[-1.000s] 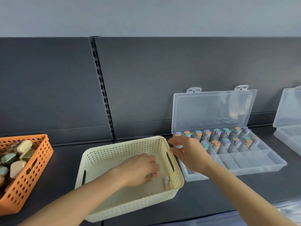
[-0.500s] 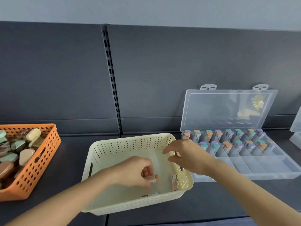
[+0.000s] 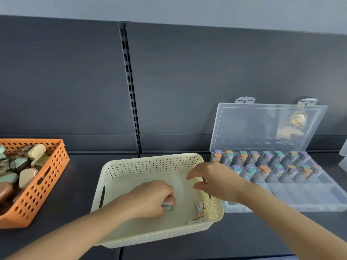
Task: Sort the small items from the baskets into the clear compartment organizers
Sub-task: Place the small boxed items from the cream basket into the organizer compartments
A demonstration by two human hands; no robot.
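Cream perforated plastic basket [image 3: 131, 171], lower centre of the frame: left hand [image 3: 150, 198] inside, grip closed on small orange- and teal-capped items [image 3: 169, 203]; two more lie at its right wall. Right hand [image 3: 216, 182], grip spread wide and empty, hovers over the basket's right rim beside the open clear compartment organizer [image 3: 300, 196], centre right.

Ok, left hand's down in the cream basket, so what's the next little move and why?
Probably lift the left hand out and carry its small capped items to the clear organizer. The fingers are already closed on them, and the organizer's front compartments look unfilled.
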